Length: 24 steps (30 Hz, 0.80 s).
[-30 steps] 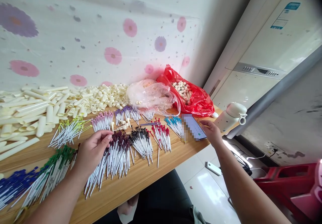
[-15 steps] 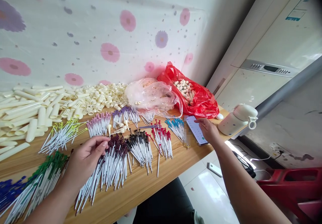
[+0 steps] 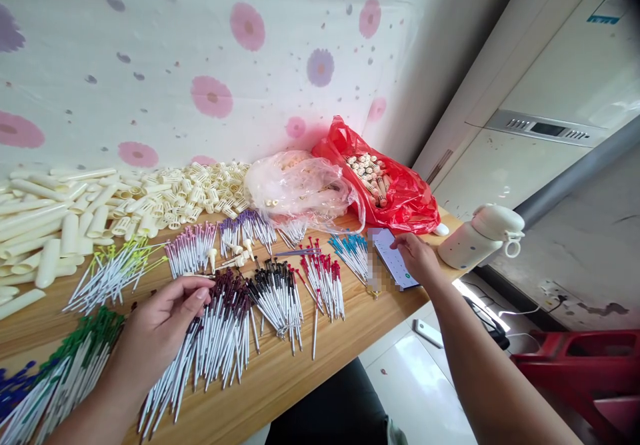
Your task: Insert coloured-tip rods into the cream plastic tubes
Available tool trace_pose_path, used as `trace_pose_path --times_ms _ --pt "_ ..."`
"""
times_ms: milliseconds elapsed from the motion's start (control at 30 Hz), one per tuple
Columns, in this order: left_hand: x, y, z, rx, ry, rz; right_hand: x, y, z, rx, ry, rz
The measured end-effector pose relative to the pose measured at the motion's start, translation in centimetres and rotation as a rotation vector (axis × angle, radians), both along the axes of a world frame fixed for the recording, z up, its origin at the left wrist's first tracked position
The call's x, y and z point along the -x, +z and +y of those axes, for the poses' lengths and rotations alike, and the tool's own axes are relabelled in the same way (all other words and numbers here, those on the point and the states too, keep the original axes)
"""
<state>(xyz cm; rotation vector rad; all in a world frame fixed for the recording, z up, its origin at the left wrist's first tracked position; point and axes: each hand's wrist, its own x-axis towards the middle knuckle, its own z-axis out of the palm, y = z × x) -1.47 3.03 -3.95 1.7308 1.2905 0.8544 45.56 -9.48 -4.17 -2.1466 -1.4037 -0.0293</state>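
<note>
Beside the dark maroon-tipped sticks [image 3: 225, 325] is my left hand [image 3: 160, 318], its thumb and forefinger pinched together; whatever lies between them is hidden. My right hand [image 3: 420, 258] reaches over the right part of a phone [image 3: 387, 252] lying on the table, fingers stretched toward its lit screen. To the right of the maroon bundle lie black-tipped sticks [image 3: 277, 298], red-tipped sticks [image 3: 325, 282] and blue-tipped sticks [image 3: 350, 255]. Several small cream plastic pieces [image 3: 245, 252] and a pair of tweezers [image 3: 297, 252] rest behind them.
Cream tubes [image 3: 47, 212] and slotted cream parts [image 3: 195, 192] are heaped along the wall. A clear plastic bag [image 3: 300, 192] and a red bag [image 3: 405, 198] of cream pieces stand at the back. A white bottle [image 3: 477, 238] is near the table's right end, with a red stool [image 3: 575, 372] beyond.
The view has shifted slightly, so most things sit a little differently in the picture. Both hands keep nearly the same pose, the left by the maroon sticks, the right over the phone.
</note>
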Motion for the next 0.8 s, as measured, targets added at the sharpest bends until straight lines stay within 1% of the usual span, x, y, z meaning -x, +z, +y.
trace_pose_path --times_ms 167,267,467,567,800 --pt "-0.1 0.4 -0.2 -0.004 -0.001 -0.004 -0.4 -0.1 0.7 0.013 -0.022 0.022" --pt "-0.2 0.7 -0.3 -0.018 0.011 -0.007 -0.5 0.0 0.6 0.000 -0.016 0.028" --pt "-0.5 0.8 -0.4 -0.029 0.013 -0.010 -0.4 0.1 -0.8 -0.056 -0.021 0.036" --pt "-0.5 0.7 -0.4 -0.031 0.000 -0.009 -0.2 0.1 -1.5 -0.064 -0.006 0.041" --pt "-0.4 0.7 -0.3 -0.038 0.015 -0.025 0.4 -0.1 -2.9 -0.075 0.006 0.057"
